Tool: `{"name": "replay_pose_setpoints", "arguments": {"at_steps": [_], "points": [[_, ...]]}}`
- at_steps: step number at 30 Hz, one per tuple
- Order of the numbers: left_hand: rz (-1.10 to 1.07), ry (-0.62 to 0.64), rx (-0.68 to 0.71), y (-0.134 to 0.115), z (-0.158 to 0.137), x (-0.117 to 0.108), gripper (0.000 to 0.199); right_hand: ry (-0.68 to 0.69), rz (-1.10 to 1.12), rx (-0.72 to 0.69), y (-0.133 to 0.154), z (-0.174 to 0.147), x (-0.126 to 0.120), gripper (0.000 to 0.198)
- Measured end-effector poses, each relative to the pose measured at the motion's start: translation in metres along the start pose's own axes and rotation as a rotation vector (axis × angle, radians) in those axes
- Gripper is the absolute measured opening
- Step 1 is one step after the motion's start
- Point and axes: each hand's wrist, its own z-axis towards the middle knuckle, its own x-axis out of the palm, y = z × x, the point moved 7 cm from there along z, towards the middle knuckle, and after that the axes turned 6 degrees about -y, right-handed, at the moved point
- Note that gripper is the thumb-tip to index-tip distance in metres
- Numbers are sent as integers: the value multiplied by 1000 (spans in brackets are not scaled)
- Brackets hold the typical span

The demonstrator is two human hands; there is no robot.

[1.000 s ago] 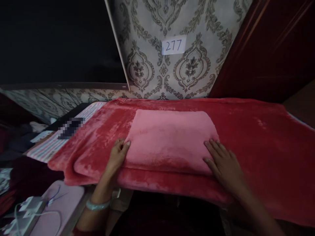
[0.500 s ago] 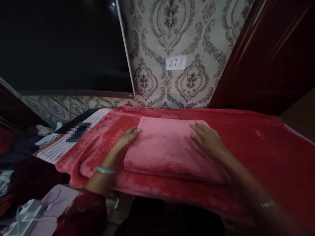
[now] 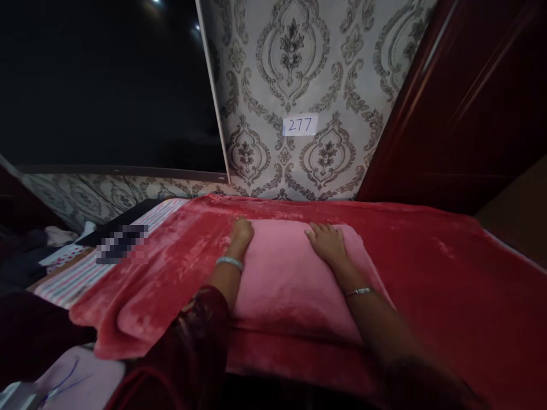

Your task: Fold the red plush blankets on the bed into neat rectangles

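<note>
A folded pink fleece cloth (image 3: 290,279) lies on a red plush blanket (image 3: 427,267) that covers the surface in front of me. My left hand (image 3: 240,232) rests at the cloth's far left corner, fingers curled down over its edge. My right hand (image 3: 328,244) lies flat, fingers apart, on the cloth's far edge near the middle. A pale bangle sits on my left wrist and a thin bracelet on my right. Both forearms stretch across the cloth.
A patterned wall with a white label reading 277 (image 3: 299,125) rises behind the blanket. A dark screen (image 3: 106,85) fills the upper left, a dark red door (image 3: 470,97) the right. A striped cloth (image 3: 81,273) and clutter lie at left; a pale pink item (image 3: 81,378) is at lower left.
Both hands have slid from the cloth's near corners to its far edge, the right hand moving toward the middle. The camera has moved closer and lower.
</note>
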Motion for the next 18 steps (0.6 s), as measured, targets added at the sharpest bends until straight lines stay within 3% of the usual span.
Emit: {"name": "replay_pose_setpoints", "arguments": {"at_steps": [2, 6, 18], "points": [[49, -35, -37, 14, -4, 4, 26, -64, 13, -17, -3, -5, 4, 50], [87, -51, -50, 28, 0, 2, 29, -65, 57, -13, -5, -5, 6, 49], [120, -72, -31, 28, 12, 2, 29, -52, 27, 21, -5, -2, 5, 50]]}}
